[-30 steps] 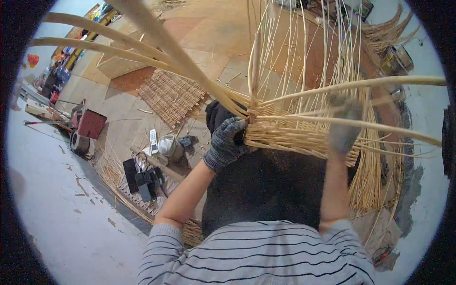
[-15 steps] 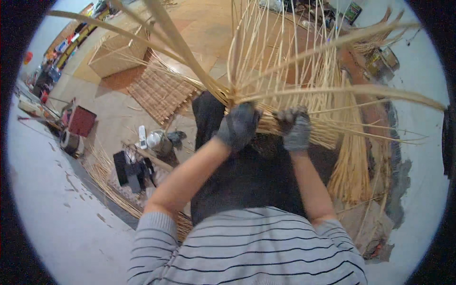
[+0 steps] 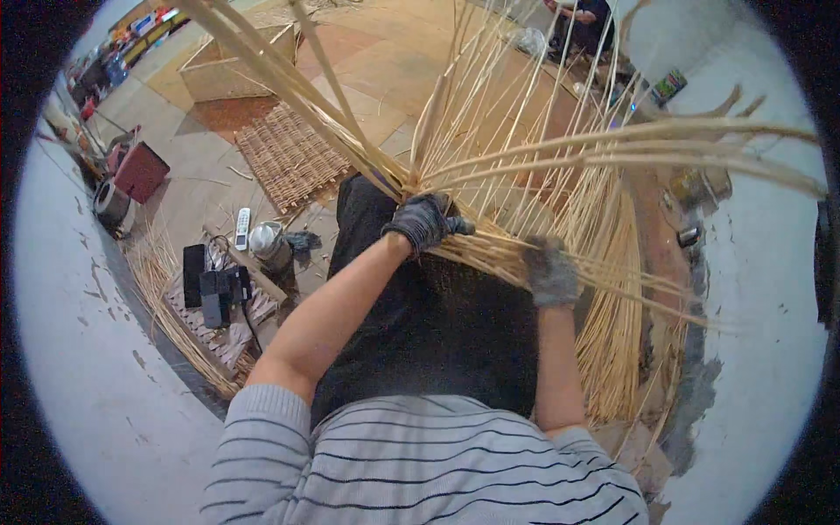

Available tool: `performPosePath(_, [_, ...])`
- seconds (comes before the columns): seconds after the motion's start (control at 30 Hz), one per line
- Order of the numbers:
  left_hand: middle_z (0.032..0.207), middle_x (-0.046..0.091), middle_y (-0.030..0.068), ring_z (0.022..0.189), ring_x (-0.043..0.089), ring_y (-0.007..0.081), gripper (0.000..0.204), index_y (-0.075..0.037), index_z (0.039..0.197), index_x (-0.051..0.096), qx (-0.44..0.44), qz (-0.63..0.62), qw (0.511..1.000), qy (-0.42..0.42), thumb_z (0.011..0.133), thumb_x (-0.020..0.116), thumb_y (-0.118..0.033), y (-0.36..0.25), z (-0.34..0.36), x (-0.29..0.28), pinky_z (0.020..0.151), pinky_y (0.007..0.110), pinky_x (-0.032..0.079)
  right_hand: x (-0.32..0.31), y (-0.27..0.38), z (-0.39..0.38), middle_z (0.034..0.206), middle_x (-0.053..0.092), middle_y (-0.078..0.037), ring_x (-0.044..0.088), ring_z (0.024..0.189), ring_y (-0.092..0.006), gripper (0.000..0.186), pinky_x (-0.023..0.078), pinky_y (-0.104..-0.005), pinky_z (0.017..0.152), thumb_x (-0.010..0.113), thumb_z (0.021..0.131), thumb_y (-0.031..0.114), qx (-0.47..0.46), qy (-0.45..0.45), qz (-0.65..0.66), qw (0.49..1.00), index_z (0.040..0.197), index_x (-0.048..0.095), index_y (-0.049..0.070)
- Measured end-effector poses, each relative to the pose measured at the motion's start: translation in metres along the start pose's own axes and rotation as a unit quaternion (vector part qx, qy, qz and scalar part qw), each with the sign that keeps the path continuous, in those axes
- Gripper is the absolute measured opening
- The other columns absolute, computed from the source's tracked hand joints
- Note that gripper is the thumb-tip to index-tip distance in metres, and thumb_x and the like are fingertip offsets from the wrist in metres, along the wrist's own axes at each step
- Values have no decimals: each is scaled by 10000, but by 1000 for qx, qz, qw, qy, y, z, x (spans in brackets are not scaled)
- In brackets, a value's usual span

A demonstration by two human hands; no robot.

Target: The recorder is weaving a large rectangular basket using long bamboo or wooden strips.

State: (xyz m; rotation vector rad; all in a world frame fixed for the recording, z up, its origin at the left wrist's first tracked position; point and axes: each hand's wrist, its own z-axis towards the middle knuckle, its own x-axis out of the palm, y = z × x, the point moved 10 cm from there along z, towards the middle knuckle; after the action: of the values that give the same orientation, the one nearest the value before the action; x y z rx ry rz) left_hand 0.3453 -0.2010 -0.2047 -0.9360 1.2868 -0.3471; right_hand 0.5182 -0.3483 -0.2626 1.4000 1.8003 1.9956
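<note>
A half-woven wicker piece [image 3: 481, 254] of pale rods lies across my dark-clad lap, with many long upright rods [image 3: 512, 114] fanning away from me. My left hand [image 3: 422, 223], in a grey glove, is closed on the woven edge at the left corner, where thick rods [image 3: 280, 83] bend up and left. My right hand [image 3: 551, 273], also gloved and smeared by motion, is closed around thin weaving rods [image 3: 634, 282] at the right part of the near edge. Their ends stick out to the right, blurred. The palms and fingertips are hidden.
A flat woven panel [image 3: 289, 157] and a shallow wooden box [image 3: 236, 66] lie ahead left. Nearer are a white remote [image 3: 242, 229], a metal pot [image 3: 267, 241] and black devices [image 3: 214, 284]. A rod bundle [image 3: 617, 350] lies right. Another person [image 3: 584, 26] sits far off.
My right hand has moved down and slightly right relative to my left, and the thin rods' ends have swung lower. The thick rods on the right have shifted. My view has tilted a little.
</note>
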Motion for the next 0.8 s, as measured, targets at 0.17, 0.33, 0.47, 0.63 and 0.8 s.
performPosePath(0.17, [805,616,140,761,585,297,375,-100,864,637,-119,98,974,-166,729,584,-446,39,-11,-15,691,381,458,165,77,49,844,589,-98,547,789,-201,297,445,-318,723,542,801,239,-120,156,-553,810,1014,532,32])
performPosePath(0.33, [892,609,156,823,575,329,470,-98,887,634,-246,75,952,-166,748,491,-523,15,-16,-31,755,417,441,180,27,164,998,532,-135,503,869,-238,456,420,-293,770,570,788,252,-63,145,-574,803,1161,437,27])
performPosePath(0.47, [866,613,174,822,581,332,496,-83,832,648,-177,53,965,-189,738,495,-545,49,-19,-35,759,403,440,227,43,90,685,568,-44,503,587,-119,479,426,-254,600,579,807,282,-94,146,225,959,1187,428,33])
performPosePath(0.63, [888,616,189,890,578,320,575,-41,920,635,-196,-9,975,-109,594,667,-514,32,-27,-41,815,380,432,60,58,-28,619,457,-14,467,552,-143,79,467,-354,684,501,855,143,-139,100,86,981,838,486,68])
performPosePath(0.8, [801,635,147,805,603,289,488,-83,856,654,-190,-24,981,-42,699,572,-537,30,2,-17,754,367,452,40,57,-34,541,425,-1,444,481,-155,121,484,-398,622,531,831,159,-116,-107,127,979,739,489,92])
